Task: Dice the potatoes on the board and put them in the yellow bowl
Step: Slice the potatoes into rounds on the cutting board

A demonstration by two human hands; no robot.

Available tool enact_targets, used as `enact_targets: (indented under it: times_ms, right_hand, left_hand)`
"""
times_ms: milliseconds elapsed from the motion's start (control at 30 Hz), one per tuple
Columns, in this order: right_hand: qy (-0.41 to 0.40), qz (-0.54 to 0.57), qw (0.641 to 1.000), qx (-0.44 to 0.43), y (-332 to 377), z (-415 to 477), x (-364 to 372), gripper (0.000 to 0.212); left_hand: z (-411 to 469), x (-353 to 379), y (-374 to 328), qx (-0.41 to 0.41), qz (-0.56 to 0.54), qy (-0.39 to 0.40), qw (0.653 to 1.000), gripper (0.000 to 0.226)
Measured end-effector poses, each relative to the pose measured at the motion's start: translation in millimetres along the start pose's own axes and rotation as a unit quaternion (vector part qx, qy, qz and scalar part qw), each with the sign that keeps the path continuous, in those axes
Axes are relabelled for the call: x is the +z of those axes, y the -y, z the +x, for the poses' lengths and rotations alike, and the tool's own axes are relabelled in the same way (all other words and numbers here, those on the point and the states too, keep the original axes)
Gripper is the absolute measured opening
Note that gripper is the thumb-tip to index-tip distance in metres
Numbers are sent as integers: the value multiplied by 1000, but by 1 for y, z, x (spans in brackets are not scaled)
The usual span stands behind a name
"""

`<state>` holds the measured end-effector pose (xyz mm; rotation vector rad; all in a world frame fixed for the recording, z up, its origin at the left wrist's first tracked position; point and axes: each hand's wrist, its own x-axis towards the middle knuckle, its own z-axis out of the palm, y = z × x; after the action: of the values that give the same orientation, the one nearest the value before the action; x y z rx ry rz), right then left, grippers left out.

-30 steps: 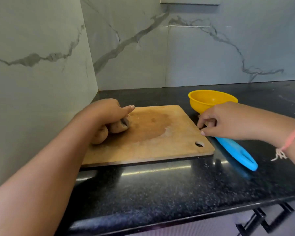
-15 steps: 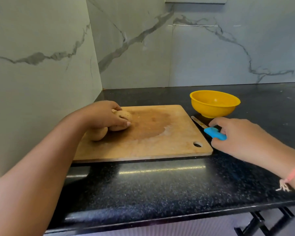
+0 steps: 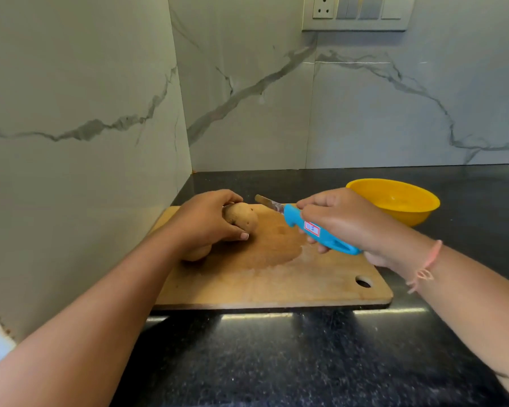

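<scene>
A wooden cutting board (image 3: 276,283) lies on the black counter. My left hand (image 3: 206,221) grips a brown potato (image 3: 243,216) at the board's far left. A second potato (image 3: 196,254) lies mostly hidden under that wrist. My right hand (image 3: 350,221) holds a blue-handled knife (image 3: 309,227) above the board, its short blade pointing left toward the held potato without touching it. The yellow bowl (image 3: 400,201) stands on the counter behind the board's right end, with nothing seen inside.
Marble walls close in on the left and behind, forming a corner just past the board. A switch plate (image 3: 356,13) sits high on the back wall. The black counter (image 3: 276,362) runs forward to its edge at the bottom.
My right hand has picked the knife up from the counter and brought it left over the board. My left hand has tilted the potato up. The camera has moved closer.
</scene>
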<state>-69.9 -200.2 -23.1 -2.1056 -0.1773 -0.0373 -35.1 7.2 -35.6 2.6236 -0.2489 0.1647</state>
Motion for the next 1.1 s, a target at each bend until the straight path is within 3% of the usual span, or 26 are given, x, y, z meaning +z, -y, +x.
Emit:
enact_targets:
  times_ms: [500,800,867,1000,1100]
  right_hand:
    - [44,101,993,44,-16,25,12,22]
    - [31,106,994,27,-15,22,16,17]
    - [26,104,994,32,-17,23,15,19]
    - [32,105,993,50,-19,24,16,19]
    - [31,107,992,55,-20,23,16,16]
  left_hand:
    - [30,-7,4,-59,-40,80,994,60]
    - [30,-7,-2,-106,70,-59,990,42]
    - [27,-10,-2,-90,66,-17,994,35]
    - [18,-18,-11,-52,86,163,982,67]
    - [13,-27,-13,-38,103,226,968,79]
